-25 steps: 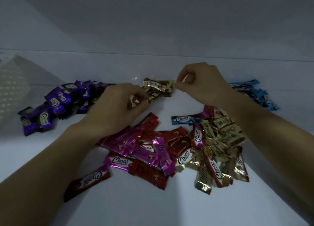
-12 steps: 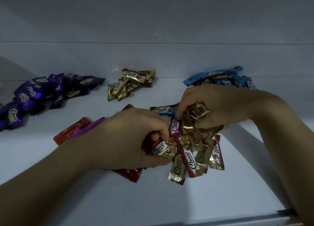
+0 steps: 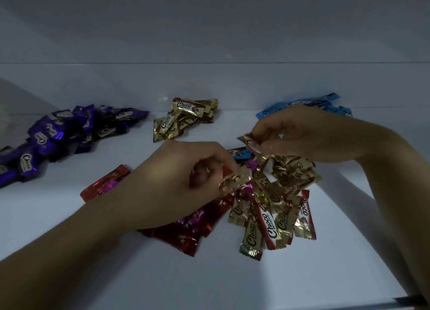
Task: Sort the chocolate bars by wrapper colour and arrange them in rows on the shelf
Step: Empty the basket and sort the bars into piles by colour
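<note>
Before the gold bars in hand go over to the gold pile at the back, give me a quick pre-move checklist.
1. Right hand grips a bar: ok; colour cannot tell.
2. Left hand grips a gold bar: ok.
3. Gold pile at back reachable, nothing in the way: ok.
4. Purple pile and blue pile separate: ok.
5. Mixed pile fully sorted: not ok.
6. Rows formed: not ok.

The white shelf (image 3: 69,216) in front of me carries a purple pile (image 3: 67,132) at back left, a small gold pile (image 3: 186,116) mid-back, blue bars (image 3: 302,104) back right, and a mixed heap (image 3: 267,207) nearest me.
</note>
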Tool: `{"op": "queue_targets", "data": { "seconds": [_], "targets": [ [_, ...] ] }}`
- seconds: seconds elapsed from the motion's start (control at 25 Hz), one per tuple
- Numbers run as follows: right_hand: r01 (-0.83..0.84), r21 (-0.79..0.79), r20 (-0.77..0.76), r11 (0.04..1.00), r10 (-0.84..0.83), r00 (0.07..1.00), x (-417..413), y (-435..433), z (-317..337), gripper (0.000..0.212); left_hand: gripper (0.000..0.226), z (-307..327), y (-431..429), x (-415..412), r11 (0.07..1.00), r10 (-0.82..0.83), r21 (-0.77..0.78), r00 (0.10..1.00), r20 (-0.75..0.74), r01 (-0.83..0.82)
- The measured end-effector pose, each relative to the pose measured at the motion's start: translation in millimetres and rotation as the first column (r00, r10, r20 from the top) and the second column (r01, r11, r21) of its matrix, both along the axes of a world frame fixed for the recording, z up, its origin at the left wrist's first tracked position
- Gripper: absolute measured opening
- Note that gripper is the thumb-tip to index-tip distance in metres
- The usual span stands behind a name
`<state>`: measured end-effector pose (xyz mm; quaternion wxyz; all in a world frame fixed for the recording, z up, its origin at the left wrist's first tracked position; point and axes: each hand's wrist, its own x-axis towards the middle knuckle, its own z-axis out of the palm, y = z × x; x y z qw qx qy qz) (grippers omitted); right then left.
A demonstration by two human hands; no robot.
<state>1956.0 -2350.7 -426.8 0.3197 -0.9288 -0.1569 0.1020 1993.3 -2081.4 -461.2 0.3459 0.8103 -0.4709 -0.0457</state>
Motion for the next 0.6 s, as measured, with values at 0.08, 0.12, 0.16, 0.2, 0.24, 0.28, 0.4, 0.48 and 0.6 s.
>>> {"op": "queue_targets", "data": {
  "seconds": [0.08,0.12,0.16,0.2,0.24,0.28,0.4,0.48,0.6],
  "targets": [
    [0.04,0.105,0.006,0.994,-0.041,0.999,1.7,5.3,-5.1,0.016,0.024,2.7,1.8,5.7,0.996,0.07,-0.05,0.988,-0.14,-0.078],
    [0.076,0.131,0.029,0.988,-0.08,0.996,3.7,8.8,-6.8,0.018,0.024,3.0,3.4,11.8,0.987,0.115,-0.084,0.972,-0.203,-0.134],
    [0.111,0.141,0.067,0.984,-0.121,0.99,6.9,9.8,-9.9,0.018,0.023,2.4,5.4,20.3,0.971,0.172,-0.119,0.953,-0.251,-0.206],
    [0.148,0.162,0.099,0.976,-0.165,0.981,8.6,11.4,-11.5,0.018,0.02,0.8,7.9,30.5,0.944,0.241,-0.156,0.93,-0.277,-0.291],
    [0.173,0.186,0.134,0.967,-0.2,0.971,10.3,11.7,-13.0,0.019,0.017,-1.3,10.8,42.1,0.907,0.315,-0.195,0.909,-0.272,-0.373],
    [0.205,0.215,0.158,0.955,-0.241,0.958,11.1,12.9,-13.4,0.019,0.013,-4.0,13.2,53.3,0.866,0.389,-0.234,0.889,-0.24,-0.442],
    [0.26,0.249,0.202,0.933,-0.312,0.928,15.5,17.2,-18.0,0.02,0.006,-14.1,17.6,77.9,0.772,0.547,-0.295,0.825,-0.143,-0.563],
    [0.264,0.227,0.171,0.937,-0.305,0.937,15.6,21.5,-19.2,0.019,0.007,-24.0,18.0,87.5,0.76,0.591,-0.264,0.801,-0.1,-0.594],
    [0.231,0.22,0.054,0.948,-0.248,0.967,12.7,31.3,-18.2,0.025,0.017,-33.0,20.4,96.2,0.759,0.601,-0.242,0.793,-0.1,-0.605]
  ]
}}
